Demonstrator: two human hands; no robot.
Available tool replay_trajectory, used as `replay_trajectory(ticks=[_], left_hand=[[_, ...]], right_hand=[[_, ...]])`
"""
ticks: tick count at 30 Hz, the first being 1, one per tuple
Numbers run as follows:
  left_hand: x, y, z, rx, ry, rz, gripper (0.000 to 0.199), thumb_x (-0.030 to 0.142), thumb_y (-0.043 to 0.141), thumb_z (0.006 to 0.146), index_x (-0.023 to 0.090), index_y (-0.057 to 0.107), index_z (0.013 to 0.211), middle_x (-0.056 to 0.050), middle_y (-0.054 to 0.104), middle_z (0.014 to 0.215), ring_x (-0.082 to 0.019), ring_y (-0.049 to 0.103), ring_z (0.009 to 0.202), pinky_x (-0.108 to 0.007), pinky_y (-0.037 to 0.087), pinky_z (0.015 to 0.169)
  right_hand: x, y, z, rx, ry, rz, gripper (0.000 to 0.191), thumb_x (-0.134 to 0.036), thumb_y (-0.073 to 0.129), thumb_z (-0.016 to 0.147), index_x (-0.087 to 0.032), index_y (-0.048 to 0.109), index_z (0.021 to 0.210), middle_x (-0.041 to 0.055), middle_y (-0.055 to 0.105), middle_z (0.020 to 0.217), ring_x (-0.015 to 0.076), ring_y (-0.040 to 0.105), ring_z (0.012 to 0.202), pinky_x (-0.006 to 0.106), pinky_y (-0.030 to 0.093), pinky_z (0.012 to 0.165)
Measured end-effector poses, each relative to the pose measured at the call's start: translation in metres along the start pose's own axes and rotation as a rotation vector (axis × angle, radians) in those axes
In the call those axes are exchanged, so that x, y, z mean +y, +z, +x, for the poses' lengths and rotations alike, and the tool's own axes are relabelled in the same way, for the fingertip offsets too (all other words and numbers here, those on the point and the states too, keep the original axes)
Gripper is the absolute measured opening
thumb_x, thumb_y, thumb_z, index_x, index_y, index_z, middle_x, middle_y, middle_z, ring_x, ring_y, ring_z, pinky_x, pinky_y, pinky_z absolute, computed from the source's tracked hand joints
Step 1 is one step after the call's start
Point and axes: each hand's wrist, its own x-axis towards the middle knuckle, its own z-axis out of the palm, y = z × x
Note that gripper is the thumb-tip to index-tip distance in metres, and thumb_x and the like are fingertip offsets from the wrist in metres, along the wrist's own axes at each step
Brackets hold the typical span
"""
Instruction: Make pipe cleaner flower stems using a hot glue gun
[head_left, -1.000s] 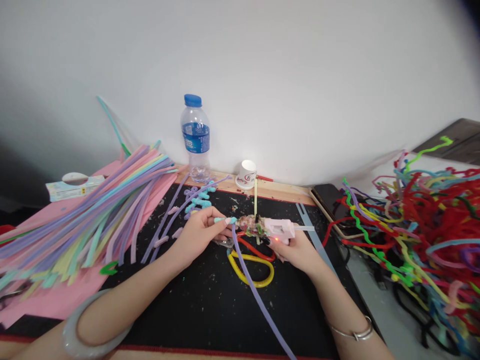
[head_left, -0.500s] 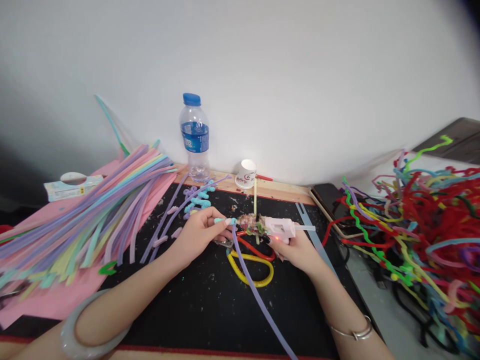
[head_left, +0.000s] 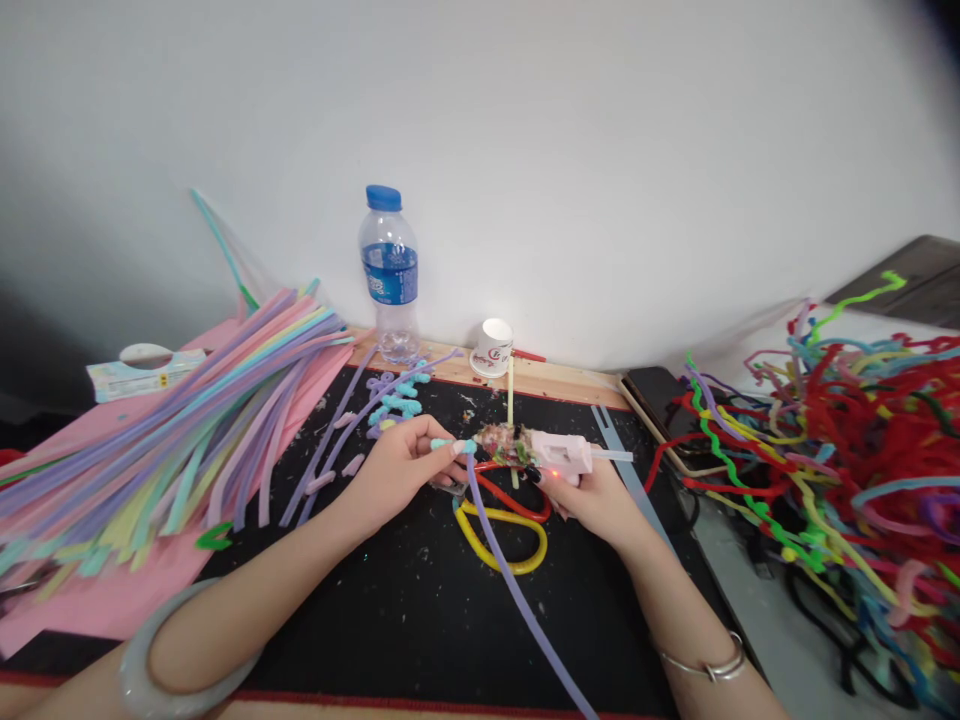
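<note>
My left hand (head_left: 411, 462) pinches a small light-blue fuzzy piece (head_left: 466, 447), from which a long purple pipe cleaner (head_left: 517, 595) hangs toward the front edge. My right hand (head_left: 589, 492) is wrapped round a pale pink glue gun (head_left: 562, 453) with a small red light glowing and a clear glue stick (head_left: 616, 456) out of its back. The gun's nozzle end, covered in coloured fuzz, points left, close beside the blue piece; whether they touch is unclear. Below lie scissors with yellow and red handles (head_left: 501, 570), partly hidden by the purple pipe cleaner.
Pastel pipe cleaners (head_left: 225, 400) lie on pink paper at left. A water bottle (head_left: 390, 275) and paper cup (head_left: 493, 350) stand by the wall. At right are a phone (head_left: 660, 405) and a tangled colourful pile (head_left: 847, 450). Curled blue pieces (head_left: 397, 405) rest on the black mat (head_left: 420, 630).
The glue gun has shifted very slightly right, and its nozzle is a little farther from my left fingertips. More of the light-blue piece shows. Both hands keep their hold.
</note>
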Motion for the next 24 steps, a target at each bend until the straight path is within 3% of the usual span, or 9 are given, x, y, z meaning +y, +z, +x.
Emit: replay_trajectory(ticks=[3, 7, 10, 16, 20, 24], left_hand=[[0.0, 0.0, 0.0, -0.004, 0.002, 0.003, 0.023, 0.035, 0.066, 0.077, 0.016, 0.054, 0.075, -0.002, 0.07, 0.068, -0.014, 0.068, 0.062, -0.024, 0.052, 0.059], [0.0, 0.0, -0.001, -0.016, 0.011, 0.009, 0.022, 0.035, 0.064, 0.079, 0.016, 0.053, 0.077, -0.003, 0.071, 0.071, -0.015, 0.068, 0.063, -0.024, 0.052, 0.06], [0.001, 0.0, -0.001, -0.017, 0.01, 0.013, 0.021, 0.034, 0.063, 0.08, 0.016, 0.053, 0.077, -0.003, 0.07, 0.07, -0.015, 0.068, 0.063, -0.024, 0.051, 0.059], [0.003, 0.0, -0.003, -0.031, 0.023, 0.003, 0.021, 0.033, 0.065, 0.078, 0.016, 0.054, 0.077, -0.003, 0.071, 0.07, -0.015, 0.068, 0.064, -0.023, 0.051, 0.059], [0.003, 0.0, -0.002, -0.026, 0.031, 0.017, 0.021, 0.034, 0.064, 0.079, 0.016, 0.054, 0.076, -0.003, 0.071, 0.068, -0.016, 0.069, 0.064, -0.025, 0.051, 0.059], [0.003, 0.001, -0.002, -0.035, 0.041, 0.023, 0.021, 0.034, 0.063, 0.079, 0.015, 0.054, 0.076, -0.003, 0.07, 0.067, -0.015, 0.068, 0.063, -0.025, 0.052, 0.059]], right_hand=[[0.002, -0.001, 0.001, 0.061, -0.029, -0.099, 0.017, -0.026, 0.054, 0.079, -0.017, 0.055, 0.065, -0.0025, 0.051, 0.051, 0.0109, 0.044, 0.046, 0.022, 0.035, 0.045], [0.005, -0.005, 0.005, 0.244, -0.031, -0.275, 0.013, -0.026, 0.056, 0.079, -0.015, 0.062, 0.082, -0.0005, 0.059, 0.063, 0.0131, 0.05, 0.054, 0.024, 0.039, 0.053], [0.008, -0.01, 0.009, 0.351, 0.015, -0.41, 0.021, -0.027, 0.057, 0.078, -0.016, 0.063, 0.094, 0.0023, 0.065, 0.074, 0.0165, 0.057, 0.062, 0.026, 0.042, 0.059], [0.027, -0.014, 0.015, 0.415, 0.07, -0.563, 0.041, -0.024, 0.055, 0.074, -0.014, 0.057, 0.114, 0.0123, 0.066, 0.102, 0.026, 0.062, 0.088, 0.037, 0.046, 0.078], [0.034, -0.014, 0.015, 0.433, 0.006, -0.682, 0.04, -0.022, 0.057, 0.073, -0.014, 0.058, 0.112, 0.0121, 0.064, 0.096, 0.0274, 0.058, 0.086, 0.041, 0.045, 0.078], [0.016, -0.012, 0.012, 0.502, -0.153, -0.687, 0.034, -0.022, 0.06, 0.076, -0.016, 0.059, 0.109, 0.0121, 0.061, 0.098, 0.0278, 0.055, 0.089, 0.044, 0.043, 0.082]])
